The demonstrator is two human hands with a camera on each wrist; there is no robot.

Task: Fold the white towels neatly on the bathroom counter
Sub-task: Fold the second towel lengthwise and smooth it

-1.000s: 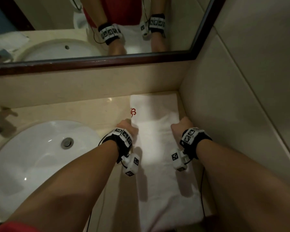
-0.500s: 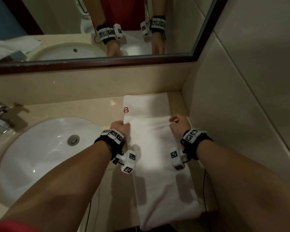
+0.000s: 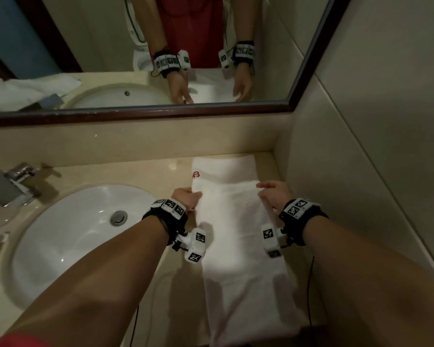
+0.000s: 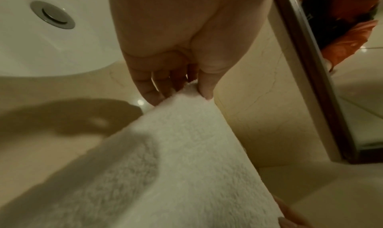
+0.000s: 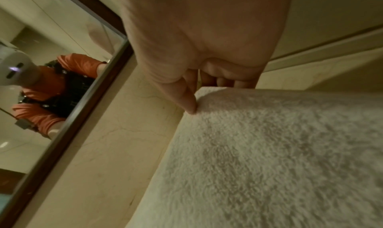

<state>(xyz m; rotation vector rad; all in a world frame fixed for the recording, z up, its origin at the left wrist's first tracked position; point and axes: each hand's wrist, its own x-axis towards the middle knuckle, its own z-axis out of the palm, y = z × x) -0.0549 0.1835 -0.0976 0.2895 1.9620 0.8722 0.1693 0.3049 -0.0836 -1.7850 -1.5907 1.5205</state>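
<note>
1. The left hand (image 3: 186, 198) pinches the towel's (image 3: 238, 234) left corner, thumb on top and fingers (image 4: 154, 92) curled under the edge.
2. The right hand (image 3: 273, 195) pinches the opposite corner the same way, its thumb pressed into the pile. The two hands are well apart, one at each end of a lifted edge.
3. The towel lies lengthwise on the counter (image 3: 145, 171), right of the sink (image 3: 68, 236) and close to the side wall. Its near end hangs over the counter's front edge; its far end, with a small red mark (image 3: 196, 174), lies flat near the backsplash below the mirror (image 3: 161, 112).
4. Handling, as I judge it: thick terry, soft and limp, light, not slippery or fragile. It sags between grips, so hold both corners evenly to keep the edge straight.
5. Loose pinches may let layers slide apart; grip all the layers at each corner.
</note>
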